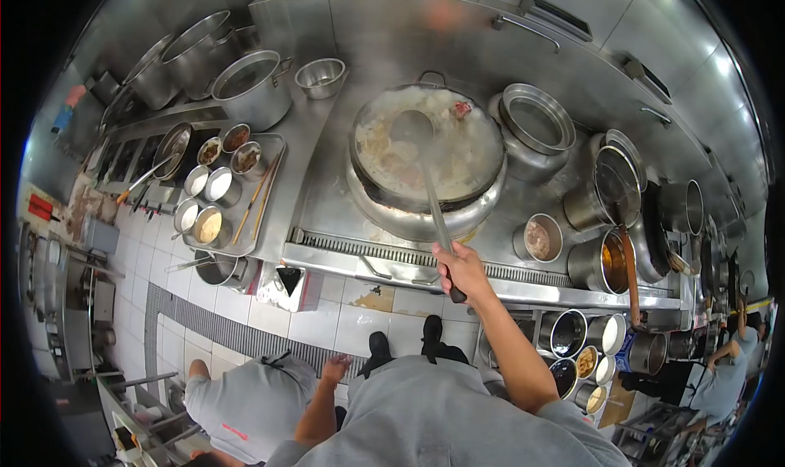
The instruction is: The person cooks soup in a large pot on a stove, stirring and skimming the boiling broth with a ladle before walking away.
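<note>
My right hand (460, 269) is wrapped around the dark handle end of a long metal ladle (435, 209). The ladle's round bowl is over the far-left half of a large wok (495, 171), partly veiled by steam. Pale, cloudy liquid (392, 160) fills the wok, with a small red piece (462, 109) near its far side. Low at my side, away from the stove, hangs my left hand (335, 369). Its fingers look loosely apart and nothing shows in them.
A tray (266, 213) at left carries several seasoning bowls. A stockpot (252, 91) stands behind it. Right of the wok are a lidded pot (538, 119), a meat container (538, 238) and an oil pot (601, 262). A co-worker (245, 410) bends close on my left; another person (724, 373) is far right.
</note>
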